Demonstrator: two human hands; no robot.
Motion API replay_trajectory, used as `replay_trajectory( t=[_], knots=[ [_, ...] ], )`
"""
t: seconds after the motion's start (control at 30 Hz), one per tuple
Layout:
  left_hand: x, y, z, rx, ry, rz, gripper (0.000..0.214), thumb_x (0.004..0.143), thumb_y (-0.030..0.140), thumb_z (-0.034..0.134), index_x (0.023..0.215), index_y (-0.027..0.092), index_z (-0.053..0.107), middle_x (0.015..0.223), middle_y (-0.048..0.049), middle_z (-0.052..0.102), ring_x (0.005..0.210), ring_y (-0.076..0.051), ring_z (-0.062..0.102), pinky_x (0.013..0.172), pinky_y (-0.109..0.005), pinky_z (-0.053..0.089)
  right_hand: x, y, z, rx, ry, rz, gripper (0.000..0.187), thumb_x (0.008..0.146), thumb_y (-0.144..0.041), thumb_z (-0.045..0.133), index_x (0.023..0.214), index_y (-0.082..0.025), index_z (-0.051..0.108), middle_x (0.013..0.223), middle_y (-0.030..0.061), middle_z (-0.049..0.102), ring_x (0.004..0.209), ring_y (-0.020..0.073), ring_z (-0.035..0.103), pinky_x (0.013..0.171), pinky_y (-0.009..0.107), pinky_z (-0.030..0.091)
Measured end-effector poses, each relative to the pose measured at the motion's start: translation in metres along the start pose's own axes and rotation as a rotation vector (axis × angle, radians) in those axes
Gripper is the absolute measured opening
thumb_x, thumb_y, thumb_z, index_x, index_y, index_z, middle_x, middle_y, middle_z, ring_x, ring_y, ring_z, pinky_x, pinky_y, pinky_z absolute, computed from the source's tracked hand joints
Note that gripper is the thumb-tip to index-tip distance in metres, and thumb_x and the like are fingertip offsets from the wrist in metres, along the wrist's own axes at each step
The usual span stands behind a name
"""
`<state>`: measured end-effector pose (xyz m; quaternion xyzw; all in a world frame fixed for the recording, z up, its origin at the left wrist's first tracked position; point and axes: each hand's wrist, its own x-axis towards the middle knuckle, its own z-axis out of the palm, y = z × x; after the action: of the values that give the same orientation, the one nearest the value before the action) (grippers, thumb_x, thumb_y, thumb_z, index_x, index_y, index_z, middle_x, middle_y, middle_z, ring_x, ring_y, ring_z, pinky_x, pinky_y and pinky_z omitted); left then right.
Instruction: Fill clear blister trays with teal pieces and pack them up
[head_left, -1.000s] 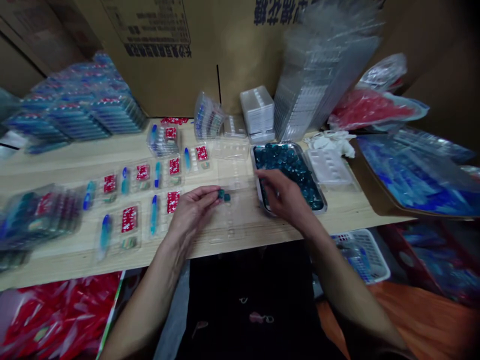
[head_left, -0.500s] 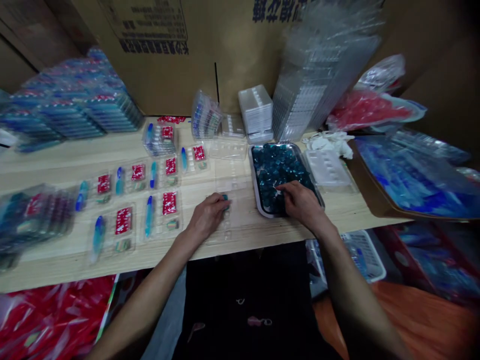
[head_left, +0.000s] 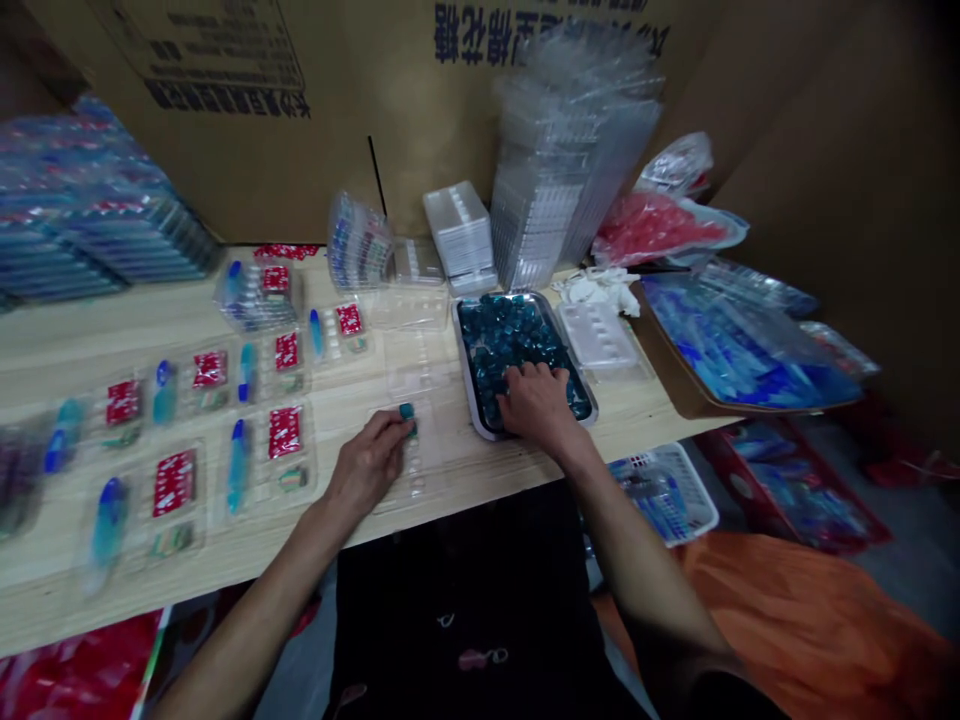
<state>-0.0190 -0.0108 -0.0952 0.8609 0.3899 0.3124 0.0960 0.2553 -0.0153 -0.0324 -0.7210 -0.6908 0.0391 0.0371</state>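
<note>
While narrow on teal cube (head_left: 406,410), left hand (head_left: 367,466) near blister packs (head_left: 284,434); right hand (head_left: 538,406), grip unclear, over tray (head_left: 466,374).

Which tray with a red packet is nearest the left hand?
The front row's right-hand tray: its edge lies just beside the left hand, while the others sit farther left or farther back.

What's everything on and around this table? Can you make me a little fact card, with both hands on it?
Left hand: fingertips at a teal cube, over a clear plastic tray
Right hand: over more teal cubes in a metal tray; grip hidden
Table's left side: blue pens and red packets in clear packs
Back: tall stack of clear plastic, cardboard
Below right: white basket
</note>
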Motion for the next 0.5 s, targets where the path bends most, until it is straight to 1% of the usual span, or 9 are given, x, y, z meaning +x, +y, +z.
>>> replay_trajectory(
  t=[0.07,0.1,0.17,0.23,0.3,0.37,0.43,0.5],
  knots=[
    [-0.001,0.006,-0.005,0.016,-0.014,-0.034,0.038,0.087,0.010,0.050,0.119,0.022,0.067,0.115,-0.0085,0.068,0.098,-0.017,0.068,0.081,-0.028,0.058,0.008,0.000,0.004,0.004,-0.002,0.033,0.027,0.091,-0.027,0.050,0.107,-0.009,0.062,0.108,0.0207,0.066,0.106,0.0347,0.055,0.090,0.047,0.032],
    [0.000,0.011,-0.008,0.006,0.018,-0.074,0.041,0.086,0.010,0.051,0.122,0.022,0.066,0.117,-0.0091,0.068,0.103,-0.019,0.067,0.085,-0.030,0.058,0.011,0.001,0.005,0.028,0.018,0.043,0.026,0.092,-0.026,0.049,0.107,-0.009,0.062,0.107,0.0204,0.067,0.105,0.0345,0.056,0.090,0.047,0.032],
    [0.010,0.025,-0.010,-0.079,0.135,-0.205,0.039,0.087,0.014,0.053,0.123,0.021,0.066,0.118,-0.0106,0.069,0.108,-0.021,0.065,0.093,-0.035,0.056,0.013,0.000,0.006,0.112,0.090,0.044,0.025,0.092,-0.025,0.047,0.109,-0.011,0.061,0.106,0.0179,0.069,0.104,0.0330,0.057,0.090,0.046,0.032],
    [0.026,0.044,-0.007,-0.300,0.226,-0.382,0.031,0.091,0.022,0.054,0.119,0.019,0.068,0.113,-0.0109,0.071,0.102,-0.021,0.067,0.091,-0.036,0.056,0.011,-0.006,0.004,0.228,0.154,0.005,0.024,0.093,-0.023,0.047,0.110,-0.014,0.061,0.105,0.0143,0.070,0.103,0.0305,0.058,0.089,0.043,0.033],
    [0.047,0.062,0.000,-0.652,0.213,-0.573,0.031,0.091,0.032,0.057,0.116,0.017,0.068,0.103,-0.0094,0.073,0.087,-0.019,0.070,0.080,-0.034,0.058,0.005,-0.016,0.002,0.340,0.167,-0.073,0.021,0.093,-0.022,0.047,0.107,-0.017,0.061,0.103,0.0108,0.071,0.101,0.0280,0.059,0.088,0.040,0.034],
    [0.065,0.074,0.009,-0.984,0.174,-0.726,0.037,0.086,0.039,0.064,0.116,0.016,0.069,0.097,-0.0076,0.075,0.078,-0.017,0.071,0.075,-0.032,0.058,-0.002,-0.028,-0.001,0.413,0.160,-0.137,0.019,0.093,-0.022,0.048,0.105,-0.019,0.062,0.100,0.0088,0.071,0.099,0.0266,0.060,0.086,0.038,0.035],
    [0.076,0.080,0.016,-1.182,0.195,-0.811,0.039,0.076,0.039,0.075,0.109,0.016,0.072,0.093,-0.0058,0.076,0.076,-0.016,0.071,0.079,-0.032,0.058,-0.008,-0.037,-0.003,0.442,0.159,-0.167,0.018,0.092,-0.020,0.047,0.103,-0.019,0.062,0.100,0.0084,0.071,0.099,0.0263,0.059,0.085,0.037,0.035],
    [0.079,0.079,0.017,-1.279,0.239,-0.854,0.037,0.067,0.036,0.083,0.098,0.016,0.075,0.090,-0.0046,0.076,0.076,-0.014,0.070,0.083,-0.032,0.056,-0.012,-0.043,-0.003,0.447,0.161,-0.184,0.019,0.092,-0.019,0.046,0.103,-0.018,0.061,0.100,0.0091,0.070,0.098,0.0262,0.059,0.084,0.037,0.035]
  ],
)
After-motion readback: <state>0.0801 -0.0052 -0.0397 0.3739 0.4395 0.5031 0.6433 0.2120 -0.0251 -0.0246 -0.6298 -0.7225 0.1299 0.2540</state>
